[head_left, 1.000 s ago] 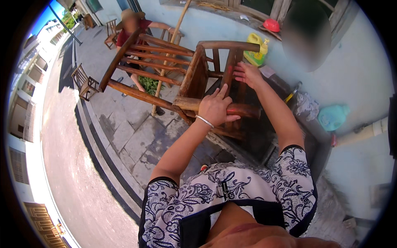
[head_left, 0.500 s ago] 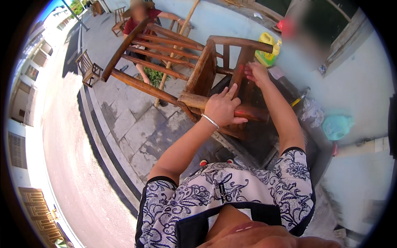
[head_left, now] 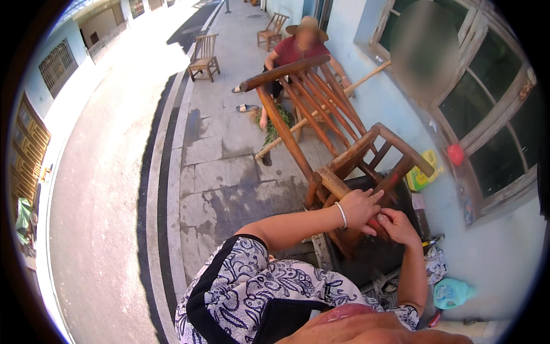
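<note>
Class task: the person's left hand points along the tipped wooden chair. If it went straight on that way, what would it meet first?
Probably the right hand, which lies just past the left hand on the wooden chair; depth is unclear.

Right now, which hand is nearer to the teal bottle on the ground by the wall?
Right. The right hand grips the wooden chair above the teal bottle; the left hand rests on the chair frame further left, farther away.

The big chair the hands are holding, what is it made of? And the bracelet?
The chair looks like wood with a reddish-brown, slightly shiny finish: its bars and slats are rounded and show paler worn patches at the ends. The left hand and right hand both rest on its lower frame. The bracelet on the left wrist is thin, pale and shiny, perhaps silver-coloured metal; it is too small to tell.
</note>
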`<action>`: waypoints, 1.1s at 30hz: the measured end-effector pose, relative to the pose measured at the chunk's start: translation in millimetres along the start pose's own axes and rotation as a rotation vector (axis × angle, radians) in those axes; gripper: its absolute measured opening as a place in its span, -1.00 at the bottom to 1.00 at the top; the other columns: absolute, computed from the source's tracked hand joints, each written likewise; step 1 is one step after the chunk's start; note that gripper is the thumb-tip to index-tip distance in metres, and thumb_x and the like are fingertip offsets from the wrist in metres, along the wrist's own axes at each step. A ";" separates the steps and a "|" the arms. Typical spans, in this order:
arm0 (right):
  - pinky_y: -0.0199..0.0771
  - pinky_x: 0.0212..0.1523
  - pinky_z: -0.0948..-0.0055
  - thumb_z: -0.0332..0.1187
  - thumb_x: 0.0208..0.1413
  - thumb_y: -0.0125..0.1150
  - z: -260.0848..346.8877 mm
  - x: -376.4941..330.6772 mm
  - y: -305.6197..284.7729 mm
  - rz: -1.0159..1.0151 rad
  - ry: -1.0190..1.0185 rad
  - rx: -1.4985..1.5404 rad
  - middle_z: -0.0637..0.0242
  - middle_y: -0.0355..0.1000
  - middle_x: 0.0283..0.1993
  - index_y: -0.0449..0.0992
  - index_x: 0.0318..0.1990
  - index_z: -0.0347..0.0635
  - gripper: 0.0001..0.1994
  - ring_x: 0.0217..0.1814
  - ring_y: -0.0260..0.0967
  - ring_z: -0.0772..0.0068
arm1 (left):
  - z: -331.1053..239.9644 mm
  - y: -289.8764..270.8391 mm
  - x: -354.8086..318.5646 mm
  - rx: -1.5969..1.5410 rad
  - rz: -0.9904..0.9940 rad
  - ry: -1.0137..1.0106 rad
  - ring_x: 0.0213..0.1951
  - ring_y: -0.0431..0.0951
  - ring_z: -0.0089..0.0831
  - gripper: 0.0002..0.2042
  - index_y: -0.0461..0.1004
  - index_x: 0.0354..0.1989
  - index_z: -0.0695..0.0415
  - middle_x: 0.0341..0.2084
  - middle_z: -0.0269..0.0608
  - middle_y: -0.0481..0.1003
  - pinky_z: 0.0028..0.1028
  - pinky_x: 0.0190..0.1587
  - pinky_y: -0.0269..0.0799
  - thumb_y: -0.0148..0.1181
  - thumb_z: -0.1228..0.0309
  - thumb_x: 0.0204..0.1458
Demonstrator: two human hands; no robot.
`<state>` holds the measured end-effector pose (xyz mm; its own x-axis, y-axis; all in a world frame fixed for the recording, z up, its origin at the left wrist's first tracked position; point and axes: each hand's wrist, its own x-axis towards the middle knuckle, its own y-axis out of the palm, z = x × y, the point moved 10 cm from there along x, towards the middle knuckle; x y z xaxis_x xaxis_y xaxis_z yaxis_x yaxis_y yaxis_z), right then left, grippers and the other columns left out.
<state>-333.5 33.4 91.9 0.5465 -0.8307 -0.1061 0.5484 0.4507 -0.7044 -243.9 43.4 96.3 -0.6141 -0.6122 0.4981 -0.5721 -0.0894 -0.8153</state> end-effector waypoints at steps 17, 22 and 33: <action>0.43 -0.22 0.07 0.07 -0.28 0.44 42.4 -16.4 11.1 0.043 0.208 -0.550 0.01 0.50 -0.31 0.37 -0.17 -0.22 -0.36 -0.22 0.45 -0.11 | -2.4 -3.0 -1.5 -0.030 -0.054 0.028 0.06 0.43 0.03 -0.37 0.43 -0.25 0.12 0.16 0.13 0.28 -0.25 -0.08 0.44 0.33 -0.15 -0.38; 0.43 -0.20 0.06 0.04 -0.32 0.46 36.6 -15.6 12.0 0.049 0.221 -0.552 0.01 0.49 -0.26 0.36 -0.19 -0.21 -0.37 -0.20 0.45 -0.12 | -1.5 -4.2 -3.4 -0.049 -0.108 0.038 0.06 0.44 0.04 -0.39 0.44 -0.26 0.13 0.16 0.14 0.28 -0.22 -0.08 0.44 0.35 -0.12 -0.39; 0.40 -0.27 0.05 -0.03 -0.36 0.51 36.7 -18.3 9.6 -0.013 0.208 -0.530 0.05 0.48 -0.34 0.34 -0.24 -0.16 -0.41 -0.27 0.43 -0.12 | -3.3 -2.5 -3.0 -0.090 -0.090 0.024 0.07 0.43 0.07 -0.40 0.44 -0.26 0.13 0.16 0.16 0.28 -0.19 -0.07 0.42 0.35 -0.10 -0.38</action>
<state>-315.0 64.9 112.9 0.3759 -0.9063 -0.1930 0.1327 0.2588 -0.9568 -242.5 48.1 97.8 -0.5699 -0.5861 0.5759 -0.6714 -0.0719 -0.7376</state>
